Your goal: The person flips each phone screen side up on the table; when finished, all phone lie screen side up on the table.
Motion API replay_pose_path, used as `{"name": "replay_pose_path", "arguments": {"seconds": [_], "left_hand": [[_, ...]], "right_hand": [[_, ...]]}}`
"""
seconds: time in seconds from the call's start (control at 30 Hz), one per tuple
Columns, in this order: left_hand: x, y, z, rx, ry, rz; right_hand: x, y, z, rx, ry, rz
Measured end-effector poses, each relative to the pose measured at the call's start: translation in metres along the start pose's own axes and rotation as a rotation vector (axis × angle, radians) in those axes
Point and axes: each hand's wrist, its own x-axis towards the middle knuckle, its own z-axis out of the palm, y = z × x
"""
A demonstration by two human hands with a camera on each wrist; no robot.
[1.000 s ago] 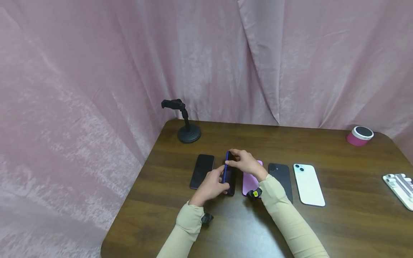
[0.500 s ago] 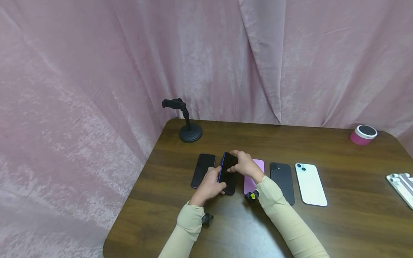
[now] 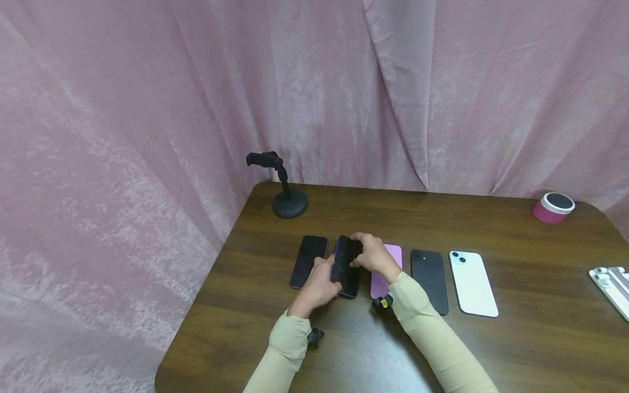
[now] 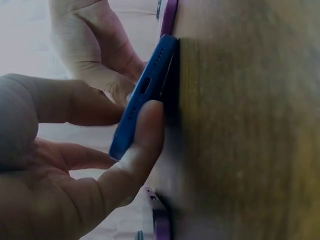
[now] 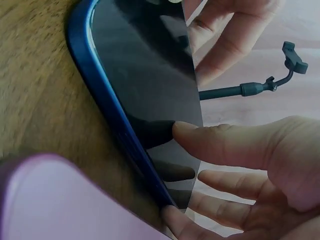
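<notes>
Both hands are at a phone (image 3: 346, 259) with a black screen and blue edges, screen side up. In the left wrist view its blue end (image 4: 145, 90) leans, with one long side down by the tabletop and the other raised. My left hand (image 3: 318, 284) pinches the raised side near the close corner, thumb and fingers on either face. At the far end my right hand (image 3: 374, 255) grips the upper right corner; in the right wrist view its thumb lies on the glossy screen (image 5: 150, 75). Left of it lies another black-screened phone (image 3: 308, 261); a lilac phone (image 3: 393, 254) lies under the right wrist.
Further right lie a black phone (image 3: 428, 278) and a white phone (image 3: 473, 284), both back up. A black phone stand (image 3: 290, 203) stands at the back left. At the back right is a pink jar (image 3: 547, 214); a white folded holder (image 3: 611, 289) lies at the far right.
The blue-edged phone has tipped from nearly on edge to much flatter, its raised left side coming down leftward. Both hands have kept hold of it, shifting slightly with it.
</notes>
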Motion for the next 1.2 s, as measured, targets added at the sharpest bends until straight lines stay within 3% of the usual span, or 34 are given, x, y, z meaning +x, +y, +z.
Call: {"name": "replay_pose_path", "arguments": {"seconds": [0.53,0.97,1.2], "left_hand": [[-0.0031,-0.001,-0.0024,-0.055,0.007,-0.024],[-0.0048,0.0034,-0.007,-0.069,0.004,0.015],[-0.0062,-0.0003,-0.0063,-0.075,0.001,-0.048]], "right_hand": [[-0.0015,-0.0009,-0.0003,-0.068,0.041,0.005],[-0.0013,-0.003,0.0005,-0.038,0.047,0.03],[-0.0034,-0.0044,0.0062,-0.056,0.048,0.033]]}}
